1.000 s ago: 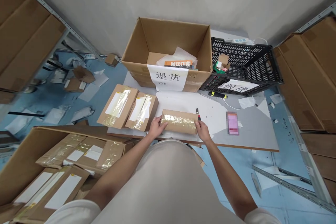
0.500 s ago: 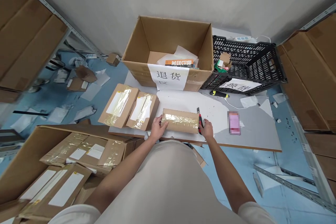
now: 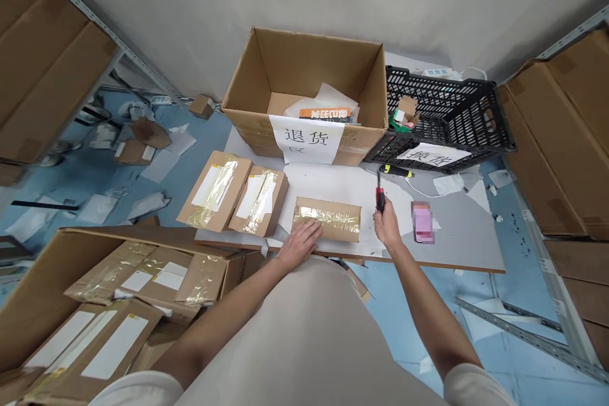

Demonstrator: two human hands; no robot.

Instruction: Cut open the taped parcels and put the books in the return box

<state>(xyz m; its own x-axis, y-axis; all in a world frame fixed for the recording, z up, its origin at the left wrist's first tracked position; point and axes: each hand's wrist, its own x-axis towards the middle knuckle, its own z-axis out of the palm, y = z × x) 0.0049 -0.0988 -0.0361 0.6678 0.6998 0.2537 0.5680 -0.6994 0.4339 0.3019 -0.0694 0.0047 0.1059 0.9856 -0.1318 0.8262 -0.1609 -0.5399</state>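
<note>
A small taped cardboard box (image 3: 339,219) lies in front of me near the table's front edge. My left hand (image 3: 301,243) rests with its fingers stretched over the box's left front part. To the right of the box, my right hand (image 3: 387,226) is wrapped round a red and black utility knife (image 3: 380,198), whose blade points away from me. The knife is raised and apart from the box. Two taped boxes with white labels, the larger box (image 3: 214,190) and the narrower box (image 3: 259,201), lie to the left.
Behind stands a big open carton (image 3: 304,51) with papers inside; a black plastic crate (image 3: 469,111) is right of it. A yellow and black tool (image 3: 396,171) and a pink phone (image 3: 423,222) lie on the table (image 3: 457,228). A large carton (image 3: 28,292) of parcels is front left.
My right hand has lifted the utility knife away from the box's right end, up and to the right. My left hand has gone from gripping the box's left end to lying on it.
</note>
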